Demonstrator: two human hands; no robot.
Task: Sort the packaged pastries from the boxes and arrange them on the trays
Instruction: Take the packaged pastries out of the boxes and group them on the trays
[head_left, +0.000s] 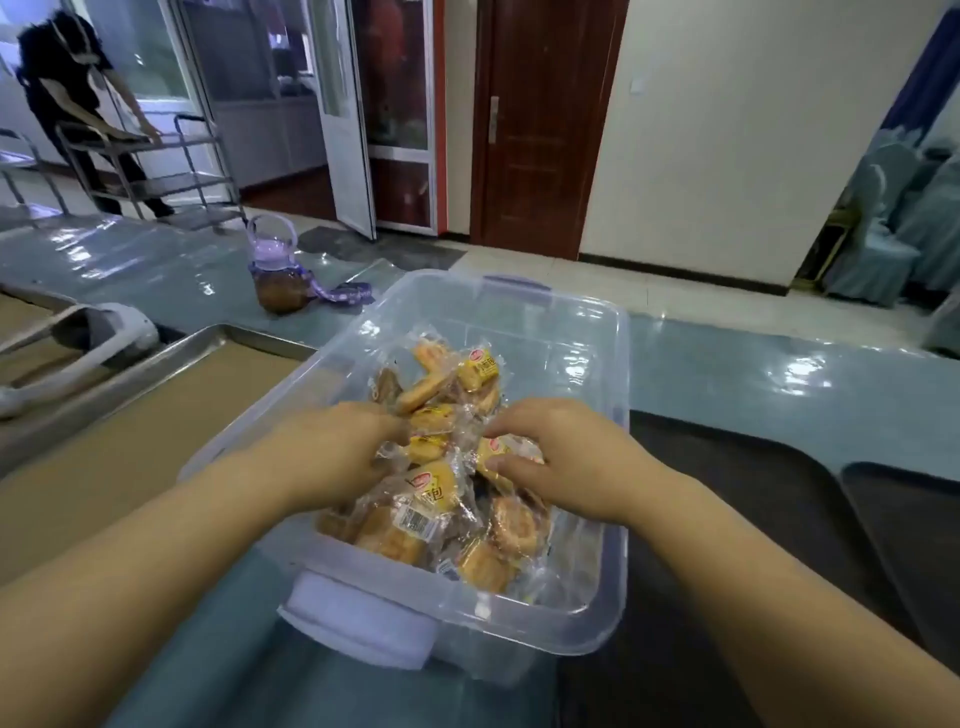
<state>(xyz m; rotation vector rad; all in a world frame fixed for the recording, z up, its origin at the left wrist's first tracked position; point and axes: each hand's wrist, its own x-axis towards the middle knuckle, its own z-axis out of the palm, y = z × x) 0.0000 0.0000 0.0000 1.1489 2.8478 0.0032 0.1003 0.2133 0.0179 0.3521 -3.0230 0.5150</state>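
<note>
A clear plastic box (582, 332) with pale purple latches stands on the table in front of me, its far half bare. A heap of packaged pastries (431, 499) in clear and yellow wrappers fills its near half. My left hand (332, 452) reaches into the heap from the left, fingers curled down among the wrappers. My right hand (566, 457) is in from the right, thumb and fingers pinching a yellow-labelled packet (491, 457). A metal tray lined with brown paper (130, 441) lies left of the box. Dark trays (769, 499) lie to its right.
A purple-lidded jug of brown liquid (278, 275) stands on the blue table cover beyond the box. A white object (104, 332) lies across the far left tray. Another person (67, 88) bends over a metal trolley (156, 171) at the back left.
</note>
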